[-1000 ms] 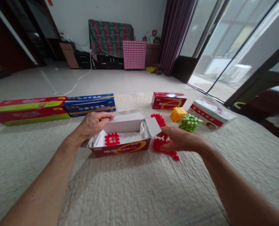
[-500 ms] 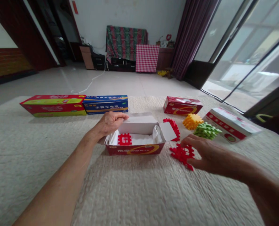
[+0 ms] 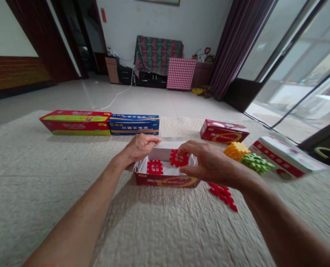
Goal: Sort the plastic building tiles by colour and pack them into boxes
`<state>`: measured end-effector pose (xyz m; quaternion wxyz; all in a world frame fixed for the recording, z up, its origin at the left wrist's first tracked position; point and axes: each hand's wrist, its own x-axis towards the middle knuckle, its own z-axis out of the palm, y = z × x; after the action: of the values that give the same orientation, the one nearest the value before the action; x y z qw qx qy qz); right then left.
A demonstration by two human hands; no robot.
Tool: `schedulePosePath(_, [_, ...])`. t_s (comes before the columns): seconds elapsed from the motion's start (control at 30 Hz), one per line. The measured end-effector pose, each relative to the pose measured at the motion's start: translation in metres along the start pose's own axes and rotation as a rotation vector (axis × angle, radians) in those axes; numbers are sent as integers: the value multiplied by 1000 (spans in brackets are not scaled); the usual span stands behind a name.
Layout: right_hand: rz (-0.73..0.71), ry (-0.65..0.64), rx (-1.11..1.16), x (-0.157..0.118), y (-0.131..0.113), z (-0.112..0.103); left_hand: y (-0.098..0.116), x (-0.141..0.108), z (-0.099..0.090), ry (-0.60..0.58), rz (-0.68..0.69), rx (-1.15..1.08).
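An opened red cardboard box point(image 3: 165, 181) with a white lining stands in front of me, its lid raised at the back. My left hand point(image 3: 139, 149) is closed on the box's upper edge at the left, its fingertips by the raised lid. Above the right half of the box, my right hand point(image 3: 209, 160) pinches a red toothed plastic building piece point(image 3: 176, 158) with a window grid. A similar red window piece point(image 3: 155, 167) lies inside at the left. More red toothed pieces point(image 3: 224, 195) rest on the quilted cover to the box's right, partly hidden under my right arm.
Yellow pieces point(image 3: 235, 150) and green pieces point(image 3: 256, 163) lie in stacks at the right, beside a white-and-red box point(image 3: 290, 155). A closed red box point(image 3: 223, 131) stands behind them. At the back left are a red-and-green box point(image 3: 78, 124) and a blue box point(image 3: 135, 125).
My right hand has moved left from the red pieces on the cover to above the open box, carrying one red window piece. My left hand stays at the box edge; the view has shifted slightly.
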<state>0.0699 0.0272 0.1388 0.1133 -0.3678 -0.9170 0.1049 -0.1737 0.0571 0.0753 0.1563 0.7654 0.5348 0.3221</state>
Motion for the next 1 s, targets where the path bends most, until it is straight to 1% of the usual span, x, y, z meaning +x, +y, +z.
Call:
schedulePosePath(0.07, [43,-20,-19,5,-1,5,0,0,0,3,8,-4])
schedulePosePath(0.17, [86,-42,-31,5,-2,8,1,0,0,13,14,-14])
schedulePosePath(0.43, [111,-57,-55,0,-2,9,2,-1,0,20,26,-10])
schedulePosePath(0.57, [74,18,-51,-1,3,10,4,-2,-1,15,18,-6])
schedulePosePath(0.67, [74,76,-56,-6,8,9,6,-2,-2,3,5,2])
schedulePosePath(0.77, [67,133,-58,-15,16,3,7,-2,-2,-9,-4,8])
schedulePosePath(0.87, [86,216,-71,-26,32,-8,8,-2,-3,-15,-9,13])
schedulePosePath(0.93, [149,257,-89,-35,48,-14,8,-2,-4,-15,-12,17])
schedulePosePath(1.0, [245,253,-115,-43,65,-16,7,-2,-4,-14,-15,19])
